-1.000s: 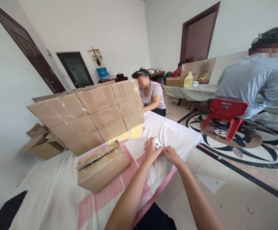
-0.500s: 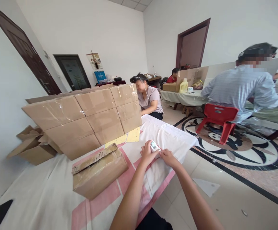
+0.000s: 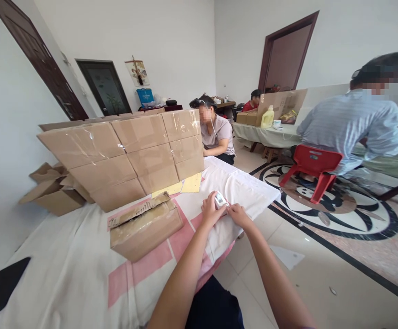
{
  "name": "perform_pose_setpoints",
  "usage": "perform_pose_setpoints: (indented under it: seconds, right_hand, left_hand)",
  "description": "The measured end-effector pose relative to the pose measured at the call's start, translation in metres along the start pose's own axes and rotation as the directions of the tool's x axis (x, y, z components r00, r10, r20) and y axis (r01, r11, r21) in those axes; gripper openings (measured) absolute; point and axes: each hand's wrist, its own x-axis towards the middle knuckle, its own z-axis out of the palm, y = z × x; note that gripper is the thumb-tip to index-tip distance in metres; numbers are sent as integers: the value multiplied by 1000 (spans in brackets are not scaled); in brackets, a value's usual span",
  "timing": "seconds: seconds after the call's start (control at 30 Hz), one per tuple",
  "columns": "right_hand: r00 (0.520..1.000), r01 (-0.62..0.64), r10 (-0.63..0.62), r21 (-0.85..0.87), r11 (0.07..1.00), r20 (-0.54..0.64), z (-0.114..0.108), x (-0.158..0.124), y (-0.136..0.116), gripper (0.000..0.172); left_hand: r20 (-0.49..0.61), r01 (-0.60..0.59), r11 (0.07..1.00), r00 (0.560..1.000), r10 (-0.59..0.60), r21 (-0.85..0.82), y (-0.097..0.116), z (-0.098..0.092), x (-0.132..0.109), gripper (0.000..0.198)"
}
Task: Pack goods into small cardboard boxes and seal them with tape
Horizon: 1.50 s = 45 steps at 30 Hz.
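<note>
Holding the small white plastic device (image 3: 220, 200) as a second ago, my left hand (image 3: 209, 211) and right hand (image 3: 237, 214) both grip it over the cloth-covered tabletop (image 3: 65, 274), at three o'clock of the torn brown cardboard box (image 3: 147, 226).

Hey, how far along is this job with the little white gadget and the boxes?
Looks done: the stacked cartons behind are taped shut. In hand: the left hand and right hand together hold a small white device above the table. Left: the opened box beside them has a torn flap; its contents are hidden, so what remains is unclear.
</note>
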Motion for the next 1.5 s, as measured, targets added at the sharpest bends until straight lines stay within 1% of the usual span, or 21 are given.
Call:
perform_pose_setpoints:
  seconds: [0.17, 0.37, 0.43, 0.57, 0.67, 0.73, 0.87, 1.03, 1.13, 1.23, 1.3, 1.4, 1.5]
  right_hand:
    - [999, 34, -33, 40, 999, -26, 0, -2, -1, 36]
    - [993, 77, -64, 142, 987, -96, -3, -11, -2, 32]
    - [991, 97, -77, 181, 979, -114, -8, -15, -1, 33]
    - [979, 171, -140, 233, 957, -145, -23, -20, -1, 42]
    - [967, 230, -194, 241, 943, -163, -34, -16, -5, 38]
    - [966, 246, -214, 248, 937, -148, -39, -12, -9, 35]
    - [980, 199, -183, 283, 938, -83, -37, -9, -14, 40]
    - [996, 81, -62, 316, 945, -72, -22, -17, -13, 49]
    - [993, 49, -18, 280, 959, -114, -15, -21, -13, 52]
    - [987, 49, -17, 197, 979, -161, -12, -20, -16, 53]
    - [985, 51, -27, 137, 989, -169, -10, -18, -17, 50]
    - [988, 48, -39, 56, 997, -148, -5, -16, -17, 42]
    - [990, 61, -64, -27, 998, -128, 5, -21, -17, 32]
  left_hand:
    - [14, -17, 1000, 1000, 17, 9, -5, 0, 0, 69]
    - [44, 10, 999, 999, -8, -49, -8, -1, -1, 82]
    - [41, 21, 998, 999, -19, -54, -7, 0, -1, 84]
    - [32, 24, 998, 999, -22, -52, -7, 1, -1, 87]
    - [23, 14, 999, 1000, -13, -38, -7, 3, 0, 86]
    - [18, 13, 1000, 1000, -12, -27, -8, 4, 1, 86]
    - [11, 13, 999, 1000, -13, -33, -9, 5, 3, 87]
    - [12, 21, 999, 1000, -20, -45, -5, 1, 2, 86]
    - [36, 32, 999, 999, -31, -38, -2, -2, 0, 85]
    - [38, 53, 998, 998, -51, -39, 0, -3, 0, 84]
    - [28, 56, 997, 998, -54, -50, 0, -3, 0, 85]
    - [26, 51, 997, 998, -49, -66, -3, -2, 1, 85]
    - [34, 53, 995, 998, -50, -88, -6, -2, 3, 87]
